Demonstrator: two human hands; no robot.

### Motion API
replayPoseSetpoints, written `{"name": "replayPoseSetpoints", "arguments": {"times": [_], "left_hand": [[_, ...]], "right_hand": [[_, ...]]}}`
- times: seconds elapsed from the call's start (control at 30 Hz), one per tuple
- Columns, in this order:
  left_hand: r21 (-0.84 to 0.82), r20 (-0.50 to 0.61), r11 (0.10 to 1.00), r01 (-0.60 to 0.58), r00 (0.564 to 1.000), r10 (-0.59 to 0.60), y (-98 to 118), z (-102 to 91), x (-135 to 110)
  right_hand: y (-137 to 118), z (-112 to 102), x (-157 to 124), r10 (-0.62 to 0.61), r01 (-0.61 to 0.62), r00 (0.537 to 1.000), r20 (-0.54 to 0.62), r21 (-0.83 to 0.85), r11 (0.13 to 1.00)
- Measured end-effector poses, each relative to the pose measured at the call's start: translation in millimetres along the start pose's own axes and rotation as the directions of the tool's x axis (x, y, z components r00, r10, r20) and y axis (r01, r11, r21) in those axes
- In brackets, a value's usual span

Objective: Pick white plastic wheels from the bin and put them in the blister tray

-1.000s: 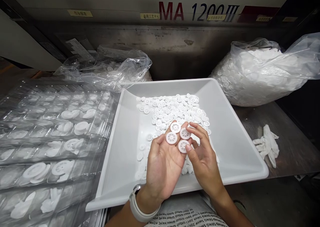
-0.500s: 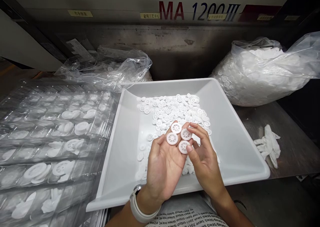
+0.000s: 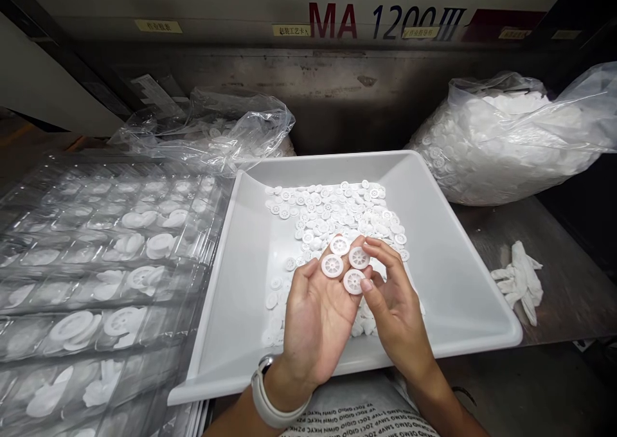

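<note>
Barely shifted, two hands [image 3: 318,324] cradle four white wheels [image 3: 332,266].

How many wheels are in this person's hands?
4: first wheel beyond second wheel on the left hand; third wheel beyond fourth wheel at the right hand. Others may be hidden.

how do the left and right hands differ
The left hand lies palm up with wheels on its fingers; the right hand curls, its thumb and a finger at the wheels' edges. The left hand's wrist wears a watch; the right hand's is bare. Both hands are gloveless, above the bin.
</note>
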State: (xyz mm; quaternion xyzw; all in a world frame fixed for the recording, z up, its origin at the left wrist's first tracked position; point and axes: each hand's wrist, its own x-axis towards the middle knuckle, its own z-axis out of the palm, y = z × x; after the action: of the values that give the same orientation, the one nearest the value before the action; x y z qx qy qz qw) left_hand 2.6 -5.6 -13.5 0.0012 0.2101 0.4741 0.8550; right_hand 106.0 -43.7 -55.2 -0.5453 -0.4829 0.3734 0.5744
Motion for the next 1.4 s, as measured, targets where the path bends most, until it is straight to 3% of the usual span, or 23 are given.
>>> {"name": "replayPoseSetpoints", "arguments": {"times": [0.6, 0.8, 1.03, 1.27, 1.4], "left_hand": [[-0.013, -0.004, 1.000, 0.018, 1.000, -0.018, 0.3, -1.9, 2.8], [0.018, -0.065, 0.999, -0.042, 0.997, 0.043, -0.6, -1.3, 1.3], [0.039, -0.062, 0.995, -0.089, 0.994, 0.092, -1.4, -0.5, 0.8], [0.084, -0.051, 0.996, -0.036, 0.998, 0.040, -0.2, -2.9, 1.9], [0.152, -0.047, 0.987, -0.061, 0.997, 0.068, 0.5, -2.8, 2.3]], "right_hand": [[-1.7, -0.8, 0.9, 0.045, -0.044, 0.999, -0.029, 0.048, 0.998], [2.8, -0.3, 3.9, 0.138, -0.124, 0.989, -0.057, 0.207, 0.970], [-7.7, 6.8, 11.0, 0.211, -0.162, 0.976, -0.059, 0.455, 0.876], [-6.8, 10.3, 13.1, 0.260, -0.204, 0.965, -0.035, 0.527, 0.825], [-5.8, 8.6, 14.9, 0.283, -0.218, 0.958, -0.042, 0.533, 0.818]]}}
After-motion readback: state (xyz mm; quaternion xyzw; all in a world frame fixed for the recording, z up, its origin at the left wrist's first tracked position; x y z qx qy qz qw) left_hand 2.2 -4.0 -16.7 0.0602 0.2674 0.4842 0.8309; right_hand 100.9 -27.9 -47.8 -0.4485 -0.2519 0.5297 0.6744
